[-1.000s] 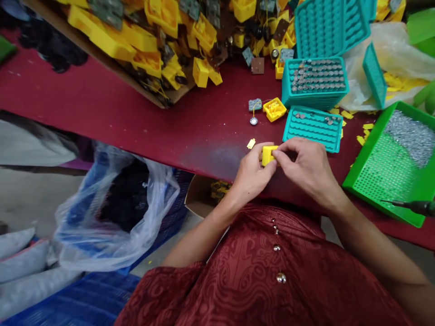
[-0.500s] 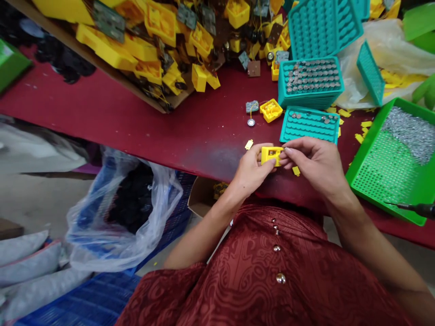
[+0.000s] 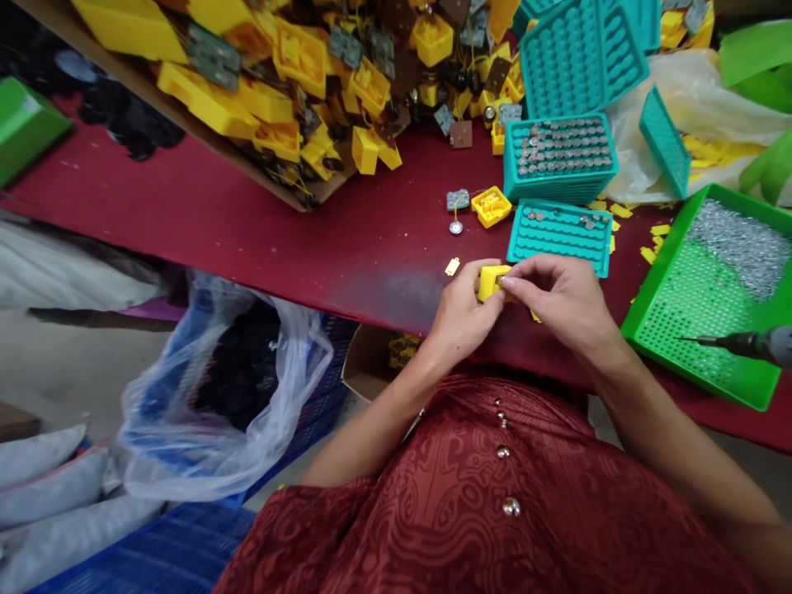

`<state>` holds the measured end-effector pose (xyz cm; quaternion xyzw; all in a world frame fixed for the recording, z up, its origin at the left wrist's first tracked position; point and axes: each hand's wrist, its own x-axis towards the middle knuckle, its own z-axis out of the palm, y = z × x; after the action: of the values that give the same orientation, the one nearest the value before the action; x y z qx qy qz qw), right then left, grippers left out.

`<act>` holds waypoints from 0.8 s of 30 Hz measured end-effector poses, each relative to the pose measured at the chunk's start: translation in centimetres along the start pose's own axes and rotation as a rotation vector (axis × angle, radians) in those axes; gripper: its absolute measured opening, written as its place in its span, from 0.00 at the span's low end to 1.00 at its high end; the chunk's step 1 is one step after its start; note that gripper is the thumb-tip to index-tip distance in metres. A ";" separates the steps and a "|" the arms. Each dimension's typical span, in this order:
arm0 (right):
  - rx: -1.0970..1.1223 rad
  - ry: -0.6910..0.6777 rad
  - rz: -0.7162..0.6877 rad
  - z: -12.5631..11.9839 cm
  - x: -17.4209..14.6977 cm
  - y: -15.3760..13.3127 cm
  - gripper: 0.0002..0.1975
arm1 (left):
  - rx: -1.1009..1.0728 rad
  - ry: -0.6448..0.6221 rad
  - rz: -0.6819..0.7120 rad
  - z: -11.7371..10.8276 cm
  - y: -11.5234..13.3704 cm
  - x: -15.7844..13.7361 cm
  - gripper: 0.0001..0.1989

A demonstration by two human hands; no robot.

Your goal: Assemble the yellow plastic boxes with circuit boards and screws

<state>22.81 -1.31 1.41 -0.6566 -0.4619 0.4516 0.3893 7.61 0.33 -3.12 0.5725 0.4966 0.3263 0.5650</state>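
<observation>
My left hand (image 3: pixel 464 312) is closed around a small yellow plastic housing (image 3: pixel 487 283), held just above the table's front edge. My right hand (image 3: pixel 560 301) pinches thumb and forefinger together right at the housing's opening; whatever is between those fingertips is too small and covered to make out. Just behind the right hand lies a teal tray (image 3: pixel 557 239) with a few button cells in it. To the left of the housing is a small yellow battery cover (image 3: pixel 452 266). An open yellow housing (image 3: pixel 491 206) sits further back, wired to a circuit board (image 3: pixel 458 200) and a round silver disc (image 3: pixel 456 227).
A stack of teal trays (image 3: pixel 550 186) filled with button cells stands behind. On the right, a green basket (image 3: pixel 656 280) holds many screws, with an electric screwdriver (image 3: pixel 742 342) over it. A cardboard box (image 3: pixel 260 177) of yellow housings occupies the back left.
The yellow housing has been tilted in my left hand, so its opening now faces my right fingers. My right fingertips have moved left onto it. The view has shifted slightly.
</observation>
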 end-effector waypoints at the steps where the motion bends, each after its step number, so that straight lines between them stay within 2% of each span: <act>1: -0.059 0.024 -0.001 0.2 0.0 -0.2 0.04 | 0.046 0.004 0.024 0.0 0.1 -0.2 0.20; 3: -0.180 0.070 0.003 0.6 0.1 -0.6 0.04 | 0.106 0.005 0.059 -0.1 0.3 -0.5 0.21; 5: -0.271 0.091 0.003 0.6 0.3 -0.9 0.08 | 0.077 -0.006 0.057 -0.2 0.3 -0.5 0.20; 8: -0.244 0.011 -0.017 -0.5 0.6 -0.5 0.14 | -0.141 -0.078 -0.033 -0.3 0.3 -0.3 0.20; 10: -0.147 0.020 -0.090 -1.8 0.9 0.2 0.14 | -0.311 -0.137 -0.110 -0.5 0.4 0.0 0.20; 13: -0.118 0.266 -0.227 -3.6 1.9 1.5 0.11 | -0.445 -0.139 -0.175 -0.9 0.8 0.3 0.20; 16: -0.300 0.460 -0.267 -4.6 3.3 1.9 0.03 | -0.489 -0.054 -0.209 -1.7 1.1 0.7 0.21; 18: -0.490 0.443 -0.254 -4.6 4.3 1.5 0.04 | -0.519 0.004 -0.229 -2.4 1.3 1.0 0.21; 21: -0.788 0.304 -0.185 -3.7 5.8 0.8 0.11 | -0.554 0.067 -0.241 -3.2 1.3 1.2 0.20; 24: -0.928 0.260 -0.134 -2.4 6.9 0.7 0.13 | -0.558 0.106 -0.220 -3.4 1.1 1.0 0.20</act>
<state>26.39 4.91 -0.22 -0.7806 -0.6035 0.0863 0.1381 4.94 2.55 -1.69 0.3203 0.4755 0.4165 0.7056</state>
